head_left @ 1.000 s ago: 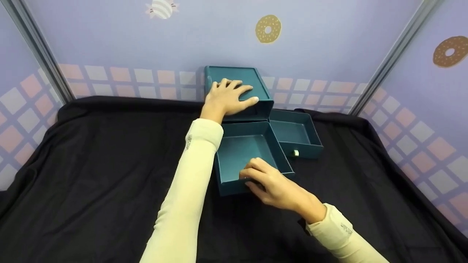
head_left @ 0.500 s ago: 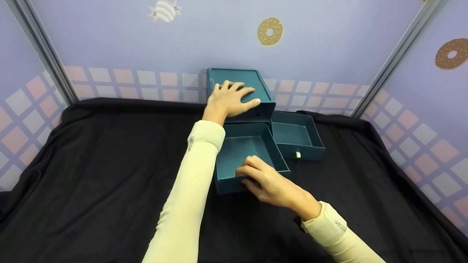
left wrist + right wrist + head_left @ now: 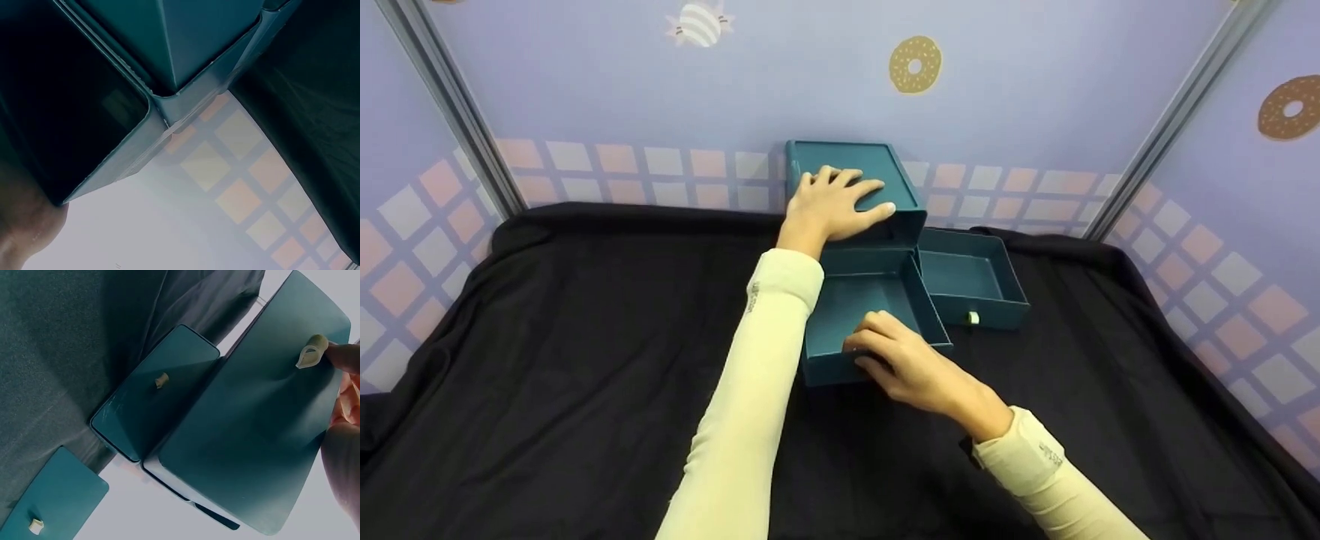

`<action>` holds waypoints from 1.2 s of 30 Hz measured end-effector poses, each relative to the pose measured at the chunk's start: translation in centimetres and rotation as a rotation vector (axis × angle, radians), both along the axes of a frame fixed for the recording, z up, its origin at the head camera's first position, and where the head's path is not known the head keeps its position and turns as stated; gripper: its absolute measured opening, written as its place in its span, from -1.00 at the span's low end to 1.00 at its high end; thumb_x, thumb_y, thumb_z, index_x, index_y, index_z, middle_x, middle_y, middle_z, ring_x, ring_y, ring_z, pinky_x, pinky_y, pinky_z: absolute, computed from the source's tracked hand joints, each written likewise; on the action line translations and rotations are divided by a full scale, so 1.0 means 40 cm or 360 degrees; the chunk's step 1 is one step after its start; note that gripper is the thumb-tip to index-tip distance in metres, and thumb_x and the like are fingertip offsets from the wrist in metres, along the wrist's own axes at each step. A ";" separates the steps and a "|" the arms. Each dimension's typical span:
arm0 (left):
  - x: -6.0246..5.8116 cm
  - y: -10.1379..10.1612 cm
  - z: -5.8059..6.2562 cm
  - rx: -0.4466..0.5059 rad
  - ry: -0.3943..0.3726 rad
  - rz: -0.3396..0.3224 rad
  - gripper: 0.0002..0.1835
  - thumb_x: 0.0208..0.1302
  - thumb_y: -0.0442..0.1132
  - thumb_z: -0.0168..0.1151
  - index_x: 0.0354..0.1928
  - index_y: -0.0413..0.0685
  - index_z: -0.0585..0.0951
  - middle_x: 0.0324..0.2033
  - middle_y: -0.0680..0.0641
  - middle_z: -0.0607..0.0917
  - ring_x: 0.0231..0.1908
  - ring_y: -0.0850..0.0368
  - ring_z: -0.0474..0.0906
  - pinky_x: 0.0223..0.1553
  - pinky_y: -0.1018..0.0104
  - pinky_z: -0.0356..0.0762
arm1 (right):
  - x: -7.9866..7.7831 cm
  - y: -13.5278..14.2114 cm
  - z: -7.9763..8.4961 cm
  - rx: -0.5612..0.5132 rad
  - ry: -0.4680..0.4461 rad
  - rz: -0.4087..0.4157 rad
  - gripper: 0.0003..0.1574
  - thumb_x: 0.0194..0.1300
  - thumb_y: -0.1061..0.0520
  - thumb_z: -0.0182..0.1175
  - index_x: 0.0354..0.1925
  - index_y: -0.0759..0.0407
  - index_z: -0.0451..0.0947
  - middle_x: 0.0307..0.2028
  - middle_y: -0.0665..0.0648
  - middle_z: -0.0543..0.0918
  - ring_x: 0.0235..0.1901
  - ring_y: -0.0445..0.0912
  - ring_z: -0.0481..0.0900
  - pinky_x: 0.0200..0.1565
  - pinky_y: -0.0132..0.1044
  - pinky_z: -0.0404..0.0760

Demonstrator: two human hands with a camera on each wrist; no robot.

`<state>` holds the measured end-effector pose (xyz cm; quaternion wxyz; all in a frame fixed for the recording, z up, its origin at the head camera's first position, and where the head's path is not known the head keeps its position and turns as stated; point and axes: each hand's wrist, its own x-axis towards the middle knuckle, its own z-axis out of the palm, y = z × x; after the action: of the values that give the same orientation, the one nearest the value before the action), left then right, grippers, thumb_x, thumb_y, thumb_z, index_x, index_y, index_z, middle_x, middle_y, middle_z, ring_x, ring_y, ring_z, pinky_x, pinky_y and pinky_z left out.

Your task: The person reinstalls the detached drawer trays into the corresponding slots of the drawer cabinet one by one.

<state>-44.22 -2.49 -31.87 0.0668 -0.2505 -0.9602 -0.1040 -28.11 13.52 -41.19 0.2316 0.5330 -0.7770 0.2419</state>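
Observation:
My left hand [image 3: 832, 206] rests on top of a teal drawer cabinet [image 3: 855, 154], fingers spread. Below that hand the cabinet's uppermost slot [image 3: 67, 107] gapes dark. From the level under it a teal drawer [image 3: 859, 296] sticks out toward me, its bottom bare. My right hand [image 3: 915, 367] grips this drawer's front wall, fingers over the rim inside and thumb outside. In the right wrist view the thumb touches the pale pull tab [image 3: 312, 351] on the front. A pushed-in lower drawer [image 3: 152, 405] with its own tab shows there too.
A second teal drawer [image 3: 964, 274] stands loose on the black cloth [image 3: 607, 360] to the right of the cabinet, its pale tab [image 3: 973, 318] facing me. A lilac wall [image 3: 780, 75] with tile and doughnut prints rises close behind the cabinet.
The gripped drawer has slid a little farther into the cabinet, my right hand moving back with it. My left hand stays on the cabinet's top.

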 end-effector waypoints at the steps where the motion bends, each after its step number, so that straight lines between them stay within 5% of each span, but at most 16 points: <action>1: -0.001 0.000 -0.001 -0.0002 0.0002 0.0002 -0.21 0.26 0.56 -0.35 0.48 0.51 0.14 0.49 0.06 0.12 0.45 -0.11 -0.01 0.45 -0.21 -0.21 | -0.003 0.000 -0.001 -0.0003 0.0002 -0.0008 -0.76 0.26 0.38 0.22 -0.10 0.19 0.58 -0.22 0.06 0.52 -0.25 -0.12 0.40 -0.17 -0.30 0.44; 36: -0.005 0.006 0.000 -0.0013 0.0012 0.0011 -0.20 0.23 0.58 -0.36 0.47 0.53 0.16 0.49 0.08 0.13 0.45 -0.09 0.01 0.44 -0.19 -0.15 | -0.058 -0.017 -0.028 -0.0192 0.0032 -0.0385 -0.75 0.29 0.29 0.25 -0.11 0.03 0.71 -0.21 -0.04 0.60 -0.25 -0.17 0.48 -0.23 -0.28 0.45</action>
<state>-44.42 -2.25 -31.88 0.0697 -0.2479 -0.9612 -0.0990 -30.42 12.85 -42.32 0.2985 0.4230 -0.8173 0.2531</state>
